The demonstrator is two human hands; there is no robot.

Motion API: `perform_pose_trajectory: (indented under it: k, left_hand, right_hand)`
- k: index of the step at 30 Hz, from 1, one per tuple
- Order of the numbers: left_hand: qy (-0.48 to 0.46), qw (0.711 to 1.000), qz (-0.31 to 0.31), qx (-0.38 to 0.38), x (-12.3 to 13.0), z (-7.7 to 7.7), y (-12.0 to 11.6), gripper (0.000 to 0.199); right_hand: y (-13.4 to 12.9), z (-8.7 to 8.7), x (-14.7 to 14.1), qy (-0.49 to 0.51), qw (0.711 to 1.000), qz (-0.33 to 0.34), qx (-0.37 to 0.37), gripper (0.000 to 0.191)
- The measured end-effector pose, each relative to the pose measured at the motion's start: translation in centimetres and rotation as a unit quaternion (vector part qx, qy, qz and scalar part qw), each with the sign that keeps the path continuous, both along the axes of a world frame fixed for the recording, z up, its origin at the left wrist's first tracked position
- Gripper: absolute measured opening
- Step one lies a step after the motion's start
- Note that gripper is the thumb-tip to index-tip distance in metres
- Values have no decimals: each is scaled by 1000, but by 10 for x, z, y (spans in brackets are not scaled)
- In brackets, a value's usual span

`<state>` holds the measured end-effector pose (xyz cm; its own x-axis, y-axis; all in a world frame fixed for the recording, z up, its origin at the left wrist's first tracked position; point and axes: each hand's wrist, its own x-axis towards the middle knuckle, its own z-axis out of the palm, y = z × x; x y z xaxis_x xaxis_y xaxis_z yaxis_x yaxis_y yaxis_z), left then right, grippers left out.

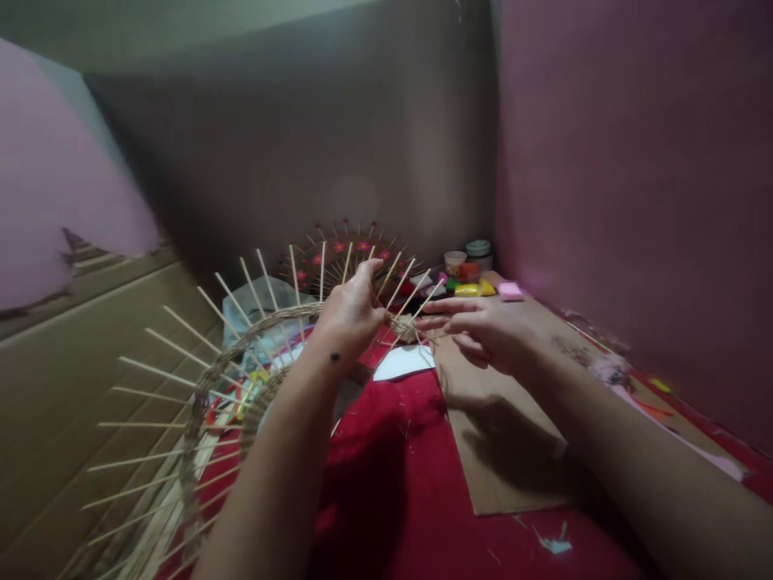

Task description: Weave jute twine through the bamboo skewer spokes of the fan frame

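A round wicker frame (208,379) of thin sticks radiating through a band of twisted natural cord fills the left and middle of the head view. My left hand (356,306) is closed on the woven band at its far right part, thumb raised among the sticks. To the right, my right hand (480,326) has its fingers stretched out and spread, tips beside the last stick (430,298) and a bunched end of the cord (403,327). Whether the fingertips touch the cord is unclear. My left forearm hides part of the frame.
A red cloth (374,451) covers the surface, with a cardboard sheet (483,451) and white paper (403,362) on it. Behind stands a flower-decorated stick piece (338,248). Small colored packets (468,289) and tubs (479,251) sit by the pink wall (634,201).
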<state>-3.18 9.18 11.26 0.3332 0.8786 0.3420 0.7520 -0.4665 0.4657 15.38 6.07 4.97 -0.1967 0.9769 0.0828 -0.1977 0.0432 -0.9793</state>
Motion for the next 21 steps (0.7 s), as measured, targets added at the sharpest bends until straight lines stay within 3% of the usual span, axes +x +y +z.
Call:
perform_pose_trajectory:
  k: [7, 12, 17, 21]
  left_hand:
    - [50, 998, 11, 21, 5, -1, -2, 70]
    - [50, 998, -29, -2, 7, -7, 1, 71]
    - [31, 997, -53, -34, 10, -13, 4, 71]
    - [-9, 997, -57, -49, 14, -19, 7, 70]
  right_hand:
    - [-1, -8, -15, 104, 990, 90, 0, 23]
    - [3, -25, -34, 102, 993, 50, 25, 18]
    - [5, -33, -40, 122, 988, 81, -49, 35]
    - [9, -43, -42, 155, 979, 82, -100, 35]
